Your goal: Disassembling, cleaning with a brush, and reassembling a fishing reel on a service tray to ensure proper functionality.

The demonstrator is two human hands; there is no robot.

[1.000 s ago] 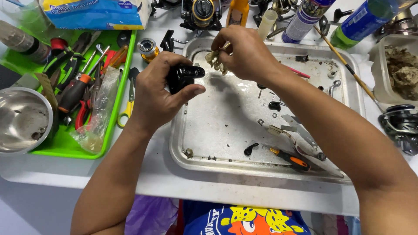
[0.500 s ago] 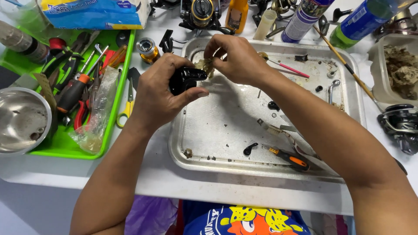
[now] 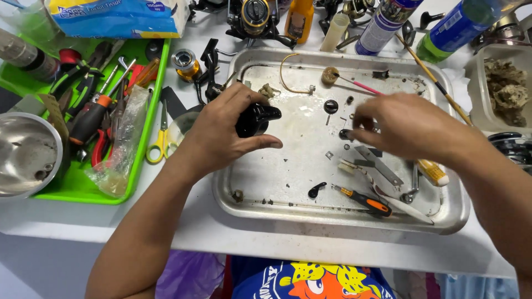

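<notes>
White worktop [image 3: 166,221], cluttered. Steel tray [image 3: 277,188] at centre, dirty, holding small loose parts, a wire hook [image 3: 288,75], an orange-handled screwdriver [image 3: 363,200] and a brush [image 3: 388,194]. Left hand [image 3: 219,135]: closed around a black reel part [image 3: 256,119], held over the tray's left end. Right hand [image 3: 407,130]: over the tray's middle, fingertips pinched near a small black piece [image 3: 344,133]; contact unclear, slightly blurred. Green tray [image 3: 111,188] at left: pliers, screwdrivers. Yellow scissors [image 3: 159,138] between the trays. Steel bowl [image 3: 25,155] far left. Bottles and cans along the back edge.
</notes>
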